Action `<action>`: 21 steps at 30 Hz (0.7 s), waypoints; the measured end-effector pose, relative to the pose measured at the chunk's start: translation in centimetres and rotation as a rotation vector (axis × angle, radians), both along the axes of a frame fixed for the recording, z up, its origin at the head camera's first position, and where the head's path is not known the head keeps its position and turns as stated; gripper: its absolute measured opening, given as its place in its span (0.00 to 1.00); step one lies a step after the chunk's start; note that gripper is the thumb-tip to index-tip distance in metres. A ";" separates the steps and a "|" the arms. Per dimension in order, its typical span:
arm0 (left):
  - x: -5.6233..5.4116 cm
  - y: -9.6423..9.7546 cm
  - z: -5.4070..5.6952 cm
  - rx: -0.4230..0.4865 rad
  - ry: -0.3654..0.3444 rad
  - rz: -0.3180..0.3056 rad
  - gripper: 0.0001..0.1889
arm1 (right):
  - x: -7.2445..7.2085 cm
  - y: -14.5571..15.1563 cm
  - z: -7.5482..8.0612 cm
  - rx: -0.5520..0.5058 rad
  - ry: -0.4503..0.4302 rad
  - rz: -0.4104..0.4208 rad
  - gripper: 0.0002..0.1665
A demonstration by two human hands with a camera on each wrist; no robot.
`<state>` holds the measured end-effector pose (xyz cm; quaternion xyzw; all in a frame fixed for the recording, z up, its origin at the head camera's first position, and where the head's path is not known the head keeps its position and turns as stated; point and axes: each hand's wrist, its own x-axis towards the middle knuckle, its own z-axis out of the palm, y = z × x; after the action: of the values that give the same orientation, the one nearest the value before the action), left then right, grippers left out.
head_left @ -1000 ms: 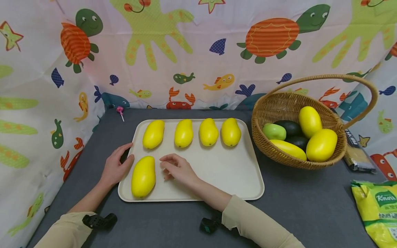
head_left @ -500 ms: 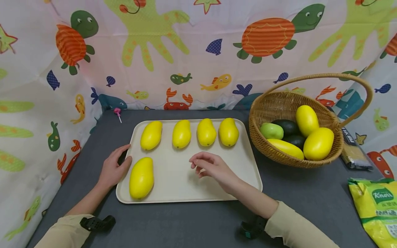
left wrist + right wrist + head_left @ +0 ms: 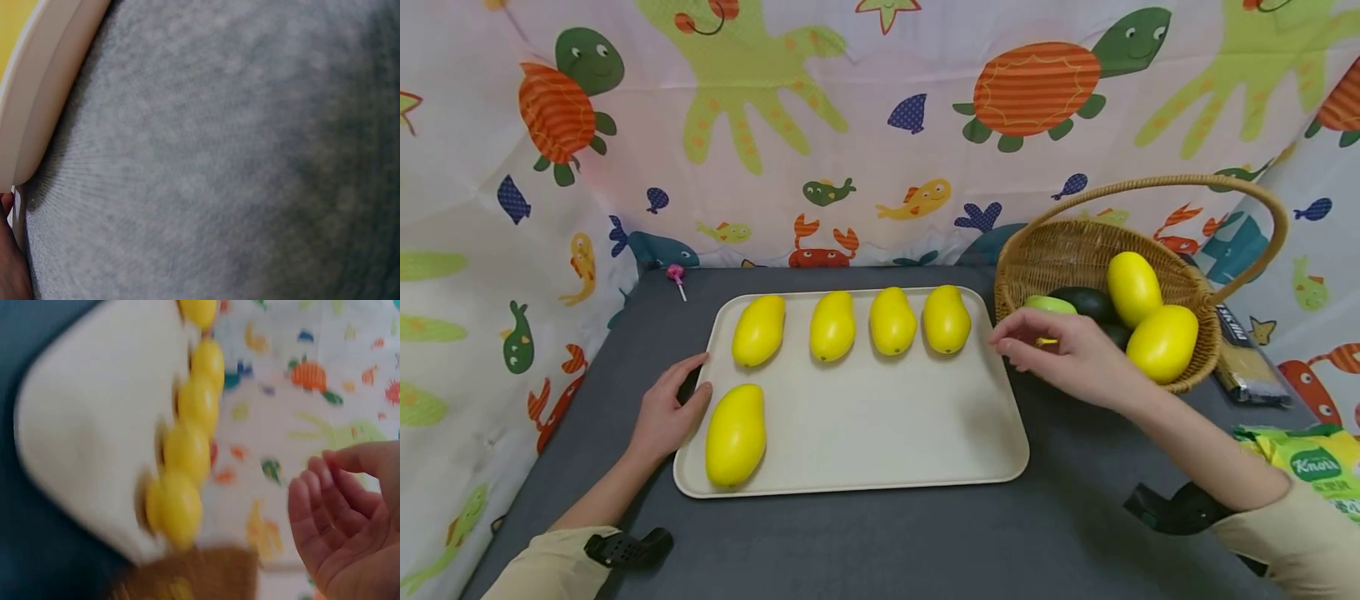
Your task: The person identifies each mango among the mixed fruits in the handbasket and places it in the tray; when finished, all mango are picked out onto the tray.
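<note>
Our relaxed left hand (image 3: 668, 414) rests at the cream rectangular tray (image 3: 880, 442); our empty, loosely bent right hand (image 3: 1067, 354) hovers by the brown wicker basket (image 3: 1060, 250), frame right: seemingly a reach. Gripping its glossy yellow oval fruits (image 3: 1163, 343) likely calls for spreading wider.

Curtained nook: cartoon cloth (image 3: 865, 150), grey table (image 3: 910, 542)

Even light fills the head view (faint shadow on the tray (image 3: 880, 437)); wrist views are blurred.
</note>
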<state>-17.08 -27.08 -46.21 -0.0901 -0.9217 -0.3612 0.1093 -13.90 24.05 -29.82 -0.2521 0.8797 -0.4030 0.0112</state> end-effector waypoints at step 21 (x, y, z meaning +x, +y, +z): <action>0.3 0.1 0.2 -0.006 -0.014 0.007 0.25 | -4.4 7.9 0.8 0.696 -0.217 0.069 0.32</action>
<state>-16.78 -27.01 -45.98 -0.0850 -0.9238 -0.3585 0.1039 -18.26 31.98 -29.04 -0.2188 0.9488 -0.1033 0.2031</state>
